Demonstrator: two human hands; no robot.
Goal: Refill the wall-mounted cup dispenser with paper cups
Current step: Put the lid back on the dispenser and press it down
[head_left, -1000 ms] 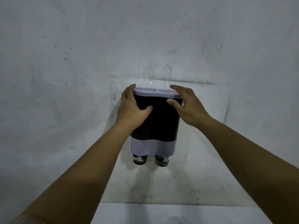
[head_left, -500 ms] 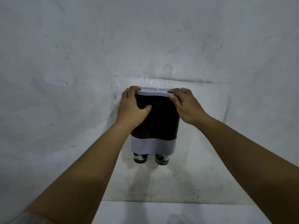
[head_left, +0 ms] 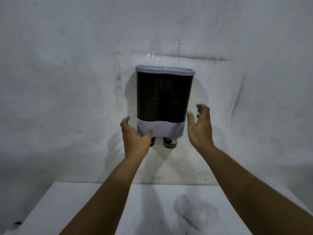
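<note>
The cup dispenser [head_left: 164,97] hangs on the wall: a dark see-through body with a pale lilac lid on top and a lilac band at the bottom. Two stacks of paper cups show through the body. The bottom of one dark cup [head_left: 170,142] sticks out under the band; the other is partly hidden behind my left hand. My left hand [head_left: 135,138] is open, its thumb touching the lower left corner of the band. My right hand [head_left: 199,126] is open just off the lower right side, fingers spread, holding nothing.
A white table top [head_left: 152,209] lies below the dispenser, with a crumpled clear plastic wrapper [head_left: 194,212] on its right part. The grey-white wall [head_left: 67,82] fills the background. A strip of clear tape [head_left: 177,48] shows above the lid.
Both hands have left the lid at the top and dropped to the lower corners of the dispenser, opening as they went. The view has tilted down, showing the table.
</note>
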